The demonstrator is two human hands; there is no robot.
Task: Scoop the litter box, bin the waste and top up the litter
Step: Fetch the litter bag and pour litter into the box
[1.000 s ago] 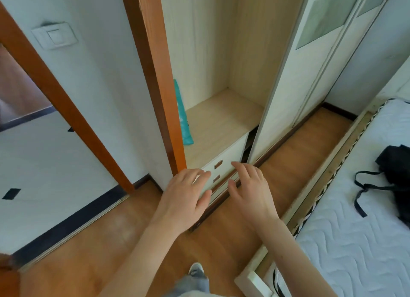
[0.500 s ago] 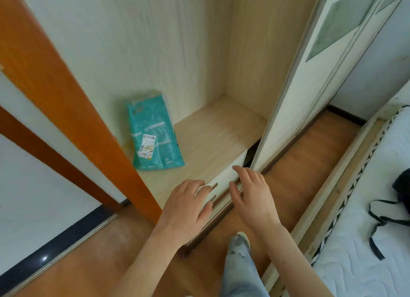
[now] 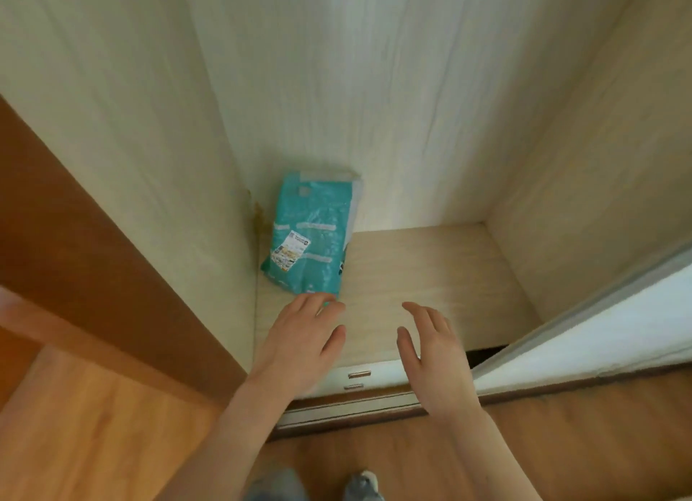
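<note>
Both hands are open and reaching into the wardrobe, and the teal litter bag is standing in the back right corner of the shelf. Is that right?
Not quite: the head view shows the teal litter bag leaning in the back left corner of the shelf, not the right. The rest holds: the left hand and right hand are both open and reaching in, holding nothing.
</note>
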